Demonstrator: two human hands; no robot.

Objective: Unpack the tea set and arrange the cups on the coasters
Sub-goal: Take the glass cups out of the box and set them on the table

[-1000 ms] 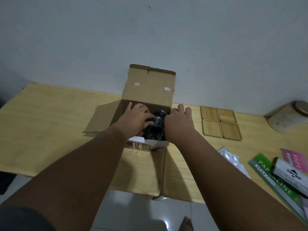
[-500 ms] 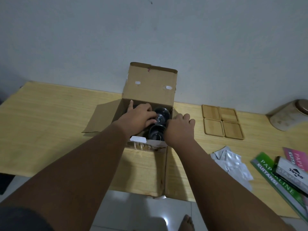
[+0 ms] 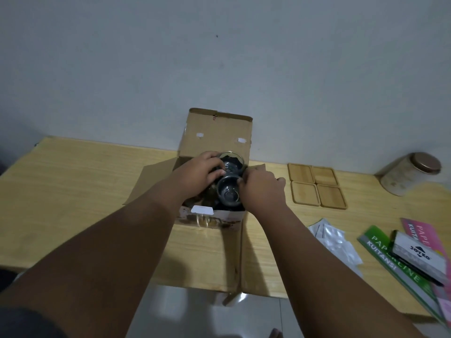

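Far cup [image 3: 230,161]: clear glass, upright in box [image 3: 217,132].
Near cup [image 3: 228,194]: clear, just beside it.
Left hand [image 3: 201,173]: fingers curl round far cup.
Right hand [image 3: 262,192]: fingertips pinch near cup's rim.

My left hand [image 3: 202,172] covers the left half of the box [image 3: 217,132]. Its fingertips sink between the near cup [image 3: 228,193] and the far cup [image 3: 231,162], so I cannot tell what they grip. My right hand [image 3: 262,191] hides the near cup's right wall. Below the glass all is dark. The green booklet [image 3: 400,272] runs off the right edge.
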